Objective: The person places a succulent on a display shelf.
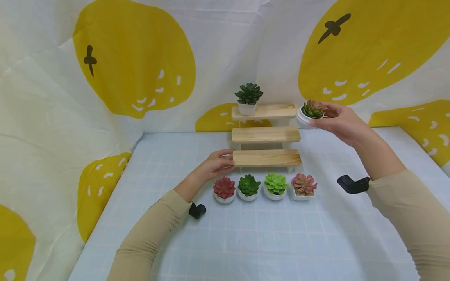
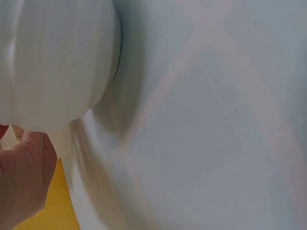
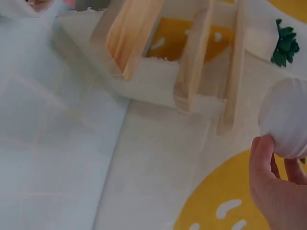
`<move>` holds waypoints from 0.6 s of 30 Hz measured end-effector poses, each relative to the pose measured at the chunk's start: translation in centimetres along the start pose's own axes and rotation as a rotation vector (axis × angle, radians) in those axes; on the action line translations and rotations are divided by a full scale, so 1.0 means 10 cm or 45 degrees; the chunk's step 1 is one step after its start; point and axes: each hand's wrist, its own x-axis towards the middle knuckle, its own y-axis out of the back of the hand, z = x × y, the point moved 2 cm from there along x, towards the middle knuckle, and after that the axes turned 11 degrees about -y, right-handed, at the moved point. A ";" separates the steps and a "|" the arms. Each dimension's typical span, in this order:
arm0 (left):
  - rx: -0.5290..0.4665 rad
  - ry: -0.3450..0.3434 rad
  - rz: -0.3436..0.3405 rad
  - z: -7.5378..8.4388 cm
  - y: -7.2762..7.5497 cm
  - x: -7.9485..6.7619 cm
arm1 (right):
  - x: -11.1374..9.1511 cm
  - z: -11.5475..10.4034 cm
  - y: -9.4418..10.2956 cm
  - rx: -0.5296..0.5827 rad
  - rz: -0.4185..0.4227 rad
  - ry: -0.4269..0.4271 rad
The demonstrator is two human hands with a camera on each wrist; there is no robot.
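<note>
In the head view, my right hand (image 1: 346, 123) holds a potted succulent (image 1: 312, 110), green with reddish tips, in a round white pot, in the air by the top tier's right end. Its fingers and thumb grip the white pot (image 3: 288, 117) in the right wrist view. My left hand (image 1: 215, 164) grips the left end of the lowest tier of a three-tier wooden display stand (image 1: 267, 158). A dark green succulent (image 1: 249, 93) in a square white pot stands on the left part of the top tier. The middle and bottom tiers bear no pots.
In front of the stand, a row runs left to right: a red succulent (image 1: 224, 188), a dark green one (image 1: 249, 185), a light green one (image 1: 275, 184) and a pink one (image 1: 304, 185). The pale blue checked tablecloth (image 1: 260, 242) meets a lemon-patterned backdrop (image 1: 221, 50).
</note>
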 end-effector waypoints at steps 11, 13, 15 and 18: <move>-0.001 -0.017 -0.007 0.00 0.00 0.00 | 0.17 -0.20 -0.11 0.179 -0.003 0.018; -0.004 -0.014 -0.005 0.00 0.00 0.01 | 0.21 -0.24 -0.15 0.241 0.001 0.008; -0.008 -0.008 -0.001 0.00 0.01 0.01 | 0.25 -0.27 -0.20 0.284 0.013 -0.004; -0.009 -0.003 -0.007 0.00 0.01 0.00 | 0.31 -0.32 -0.27 0.367 0.023 -0.017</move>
